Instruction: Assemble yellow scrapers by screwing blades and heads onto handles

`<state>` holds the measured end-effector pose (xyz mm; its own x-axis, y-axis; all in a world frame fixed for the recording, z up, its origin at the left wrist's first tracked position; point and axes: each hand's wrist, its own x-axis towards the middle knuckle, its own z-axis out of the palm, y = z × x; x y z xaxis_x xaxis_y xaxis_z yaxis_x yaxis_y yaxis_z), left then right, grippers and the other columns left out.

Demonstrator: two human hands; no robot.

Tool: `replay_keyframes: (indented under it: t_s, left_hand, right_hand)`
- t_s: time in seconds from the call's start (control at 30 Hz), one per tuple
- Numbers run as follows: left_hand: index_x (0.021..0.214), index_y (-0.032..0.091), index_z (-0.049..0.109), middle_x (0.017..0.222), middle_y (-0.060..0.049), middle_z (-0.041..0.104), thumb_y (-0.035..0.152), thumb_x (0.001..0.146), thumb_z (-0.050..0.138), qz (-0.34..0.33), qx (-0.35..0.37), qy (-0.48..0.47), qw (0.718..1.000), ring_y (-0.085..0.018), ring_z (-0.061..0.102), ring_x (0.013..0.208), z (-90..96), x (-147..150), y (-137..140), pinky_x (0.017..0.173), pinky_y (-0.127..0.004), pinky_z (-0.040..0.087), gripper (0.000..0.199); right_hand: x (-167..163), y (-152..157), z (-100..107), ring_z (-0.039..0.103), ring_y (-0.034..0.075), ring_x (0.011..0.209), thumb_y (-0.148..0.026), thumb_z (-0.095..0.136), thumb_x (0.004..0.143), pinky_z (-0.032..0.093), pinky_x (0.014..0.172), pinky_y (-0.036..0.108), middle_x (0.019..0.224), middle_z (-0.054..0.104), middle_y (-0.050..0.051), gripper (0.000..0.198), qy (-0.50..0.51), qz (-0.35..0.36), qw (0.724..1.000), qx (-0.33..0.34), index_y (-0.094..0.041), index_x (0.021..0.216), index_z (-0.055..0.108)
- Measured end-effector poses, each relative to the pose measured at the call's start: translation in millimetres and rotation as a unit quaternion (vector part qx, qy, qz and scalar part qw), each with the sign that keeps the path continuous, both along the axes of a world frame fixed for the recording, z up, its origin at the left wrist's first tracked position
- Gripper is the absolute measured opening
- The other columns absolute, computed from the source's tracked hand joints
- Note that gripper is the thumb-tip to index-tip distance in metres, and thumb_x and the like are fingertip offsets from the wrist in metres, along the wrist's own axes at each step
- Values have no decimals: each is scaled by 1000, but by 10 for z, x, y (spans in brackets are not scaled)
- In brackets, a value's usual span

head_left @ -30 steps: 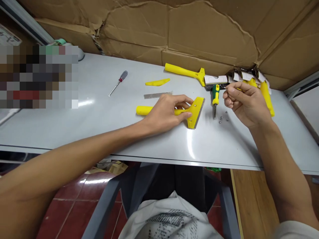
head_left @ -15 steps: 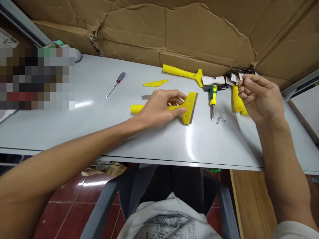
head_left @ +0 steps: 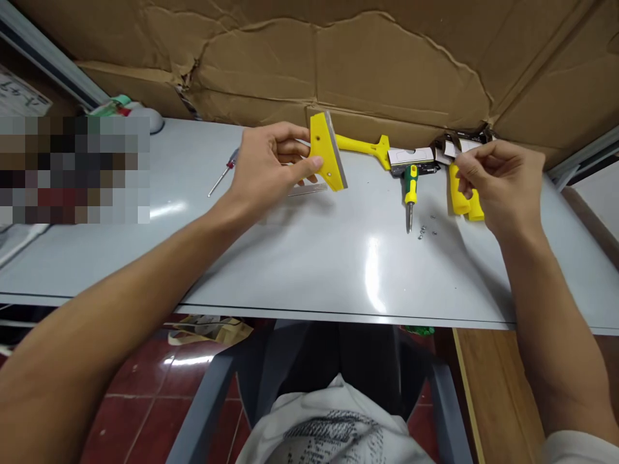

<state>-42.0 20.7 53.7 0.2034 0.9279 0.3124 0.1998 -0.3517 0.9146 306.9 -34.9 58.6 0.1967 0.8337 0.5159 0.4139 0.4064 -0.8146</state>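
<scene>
My left hand [head_left: 273,161] is closed around a yellow scraper [head_left: 327,154], raised above the table with its metal blade edge facing right. Two small holes or screw spots show on the scraper's head. Under it a thin clear or metal strip [head_left: 307,189] lies on the tabletop. My right hand [head_left: 505,177] is pinched at the right; anything between its fingertips is too small to make out. Just behind and below that hand lie yellow handles [head_left: 459,191]. To its left are a green-and-yellow screwdriver [head_left: 411,196] and several small screws [head_left: 422,231].
Another yellow scraper handle [head_left: 362,146] lies along the cardboard wall [head_left: 387,71], beside a white-and-black blade pack [head_left: 412,156]. A second screwdriver [head_left: 221,179] is partly behind my left hand. The white table's front edge [head_left: 338,316] runs before my lap.
My left hand has lifted the scraper off the table, up and to the left, tilting its head. The right hand stays pinched and has shifted slightly left.
</scene>
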Motion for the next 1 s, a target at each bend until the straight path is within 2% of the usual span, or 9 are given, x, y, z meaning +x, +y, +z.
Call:
replay_keyframes:
  t_s: [0.13,0.27,0.33,0.43,0.5,0.57,0.77,0.9,1.0]
  left_hand:
    - [114,17,77,99,-4,84,48,75,95,-24,7,12,1000,-17,76,76,-100,78,-47,70,-38,68,53]
    - [110,18,81,106,-5,85,30,78,86,-49,42,74,995,-19,79,92,-216,181,-177,89,-37,70,35]
    - [114,18,82,113,-5,85,29,81,85,-63,41,117,990,-20,81,98,-244,212,-257,96,-38,69,35]
    - [117,19,82,114,-5,86,29,85,82,-82,40,155,984,-21,82,100,-247,235,-372,97,-37,68,33]
    - [117,20,82,113,-4,86,27,87,82,-88,45,165,981,-20,82,99,-237,248,-431,97,-36,68,32]
    - [118,20,81,115,-4,86,26,88,81,-92,53,166,980,-20,82,99,-232,266,-473,97,-35,68,30]
    - [119,20,78,115,-3,86,23,92,80,-124,71,149,978,-19,84,102,-251,313,-567,99,-32,67,27]
    - [121,22,74,116,-1,86,23,94,77,-142,89,145,975,-18,85,104,-267,307,-654,96,-29,67,27]
    - [122,23,71,113,0,86,22,94,75,-157,98,142,972,-17,85,105,-277,310,-698,88,-25,65,28]
  right_hand:
    - [-18,-17,-57,59,11,51,-16,83,86,45,52,28,65,68,1,2,-152,-24,980,-127,-17,86,82]
    - [20,1,-122,61,15,64,-11,79,87,48,67,33,78,77,5,11,-303,-37,941,-147,-19,88,86]
    - [34,-3,-111,63,16,65,-11,79,87,48,68,34,76,77,5,11,-310,-35,937,-158,-20,87,86]
    - [11,-36,-50,63,16,58,-17,78,91,47,60,33,68,74,4,7,-218,-19,961,-169,-19,88,84]
    - [-39,-69,-17,66,16,59,-24,83,91,50,56,32,72,75,5,5,-120,14,980,-158,-20,89,84]
    - [-121,-107,-16,73,17,67,-33,91,86,56,58,31,79,79,6,15,-25,65,987,-146,-20,91,85]
    - [-541,-280,-141,81,19,76,-41,100,79,62,59,26,89,84,7,32,114,178,953,-215,-20,95,82]
    - [-776,-343,-218,72,13,62,-42,106,68,59,59,24,74,78,1,41,165,229,925,-255,-20,91,80]
    - [-828,-333,-281,64,9,58,-44,107,65,53,59,22,74,76,-1,44,189,247,912,-267,-19,87,79]
